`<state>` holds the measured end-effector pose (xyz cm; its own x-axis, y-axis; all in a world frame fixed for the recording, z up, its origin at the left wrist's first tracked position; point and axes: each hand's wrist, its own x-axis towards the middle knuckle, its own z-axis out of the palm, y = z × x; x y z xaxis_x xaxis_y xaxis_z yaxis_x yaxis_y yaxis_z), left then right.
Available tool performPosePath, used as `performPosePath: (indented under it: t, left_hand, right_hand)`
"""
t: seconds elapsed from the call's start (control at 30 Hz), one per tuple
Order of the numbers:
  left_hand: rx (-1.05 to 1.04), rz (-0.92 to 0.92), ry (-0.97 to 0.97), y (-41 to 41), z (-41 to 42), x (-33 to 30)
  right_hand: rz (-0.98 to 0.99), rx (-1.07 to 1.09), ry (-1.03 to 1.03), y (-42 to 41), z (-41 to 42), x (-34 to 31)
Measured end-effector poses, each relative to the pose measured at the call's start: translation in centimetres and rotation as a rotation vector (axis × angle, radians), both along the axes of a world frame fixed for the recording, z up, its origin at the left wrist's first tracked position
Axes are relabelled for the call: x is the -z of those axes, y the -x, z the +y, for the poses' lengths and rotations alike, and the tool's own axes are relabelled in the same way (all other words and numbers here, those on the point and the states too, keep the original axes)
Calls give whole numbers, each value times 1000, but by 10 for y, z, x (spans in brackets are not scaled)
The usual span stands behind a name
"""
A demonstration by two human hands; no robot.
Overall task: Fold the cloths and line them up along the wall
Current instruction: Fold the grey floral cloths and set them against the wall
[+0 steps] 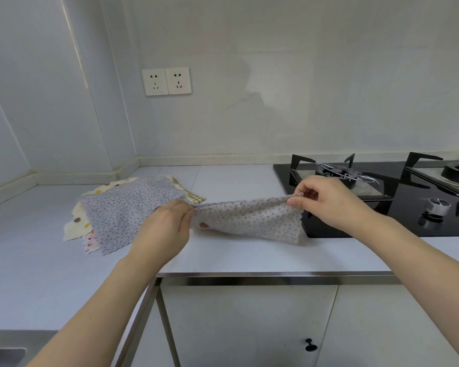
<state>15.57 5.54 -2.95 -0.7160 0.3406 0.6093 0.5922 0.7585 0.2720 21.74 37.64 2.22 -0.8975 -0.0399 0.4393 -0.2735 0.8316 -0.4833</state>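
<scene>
Above countertop [249, 258], both hands [167, 223] [329, 200] pinch spotted cloth [249, 215] taut

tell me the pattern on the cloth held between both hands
Pale grey with small darker dots, on the held cloth, seen in the head view.

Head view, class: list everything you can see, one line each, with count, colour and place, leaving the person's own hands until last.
Held cloth: one, grey dotted, stretched between both hands above the counter.
Pile: several cloths, a grey dotted one on top, cream spotted and checked ones beneath, left on the counter.
Counter: one, white, along the wall.
Hob: one, black, two burners, right.
Sockets: two, white, on the wall.
Cabinet knob: one, black, below the counter.
Left hand: pinches the cloth's left end.
Right hand: pinches its right end.
</scene>
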Motion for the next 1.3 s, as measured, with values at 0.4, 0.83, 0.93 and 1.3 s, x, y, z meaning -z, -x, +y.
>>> performPosePath:
  t: [0.4,0.83,0.93,1.3]
  left_hand:
    - [-145,77,-121,-25,-7,-65]
    - [-96,-11,-54,-26,-13,-68]
    - [-92,-26,-47,-27,-12,-68]
    - [-144,-111,-86,-27,-11,-65]
  right_hand:
    - [-46,-77,8,1,-12,-19]
    - [-121,-55,-277,2,-14,-25]
    - [-122,-45,-285,3,-13,-24]
    - [-106,-18,-93,0,-8,-15]
